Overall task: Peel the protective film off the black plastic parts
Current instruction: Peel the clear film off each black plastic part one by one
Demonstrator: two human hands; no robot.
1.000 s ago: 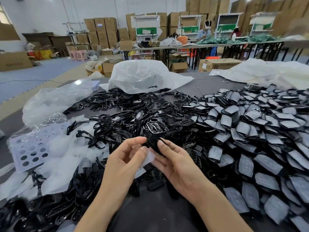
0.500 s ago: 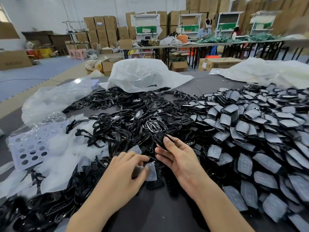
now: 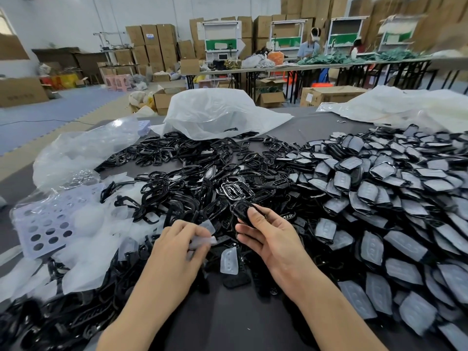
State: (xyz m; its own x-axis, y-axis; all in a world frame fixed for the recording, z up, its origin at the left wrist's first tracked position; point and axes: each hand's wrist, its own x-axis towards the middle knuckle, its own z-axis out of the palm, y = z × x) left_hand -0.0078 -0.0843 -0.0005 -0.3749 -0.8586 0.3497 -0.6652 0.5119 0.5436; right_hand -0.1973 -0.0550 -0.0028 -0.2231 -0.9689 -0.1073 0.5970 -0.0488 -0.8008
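My right hand [image 3: 268, 234] grips a glossy black plastic part [image 3: 241, 210], thumb on top, held above the dark table near the middle. My left hand [image 3: 177, 247], a little to the left and apart from it, pinches a translucent film piece [image 3: 202, 240] between its fingertips. Another loose film [image 3: 229, 260] lies on the table between my hands. To the right spreads a big heap of film-covered black parts [image 3: 379, 193]. Bare black frames [image 3: 182, 178] are piled in the middle and left.
Peeled films and a perforated lilac sheet [image 3: 48, 224] lie at the left. Clear plastic bags [image 3: 212, 112] sit at the table's back, another bag [image 3: 405, 105] at the right. The dark table surface [image 3: 240, 320] shows near me. Cardboard boxes, work tables and people stand beyond.
My hands have separated: the left pulled the film off to the left and down, the right kept the black part and lifted it slightly. A film piece dropped on the table.
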